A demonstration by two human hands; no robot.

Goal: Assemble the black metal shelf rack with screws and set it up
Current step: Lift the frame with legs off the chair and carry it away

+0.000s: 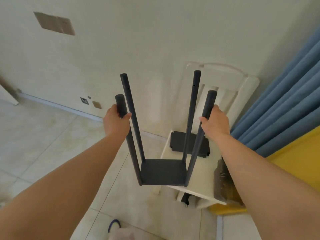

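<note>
A: We record the left hand (115, 120) wrapped round the near left post at centre frame, and the right hand (215, 122) wrapped round the near right post, hands well apart.

B: We confirm. The black metal shelf rack (163, 171), four round posts on one square tray, sits just below centre, its base over the edge of a white wooden chair (194, 188).

A: We note another flat black shelf panel (178, 142) on the seat, right of centre; blue pleated curtain (285, 104) at right.

Rack (162, 172) between hands, spare shelf (178, 141) on chair (204, 193) behind
</note>
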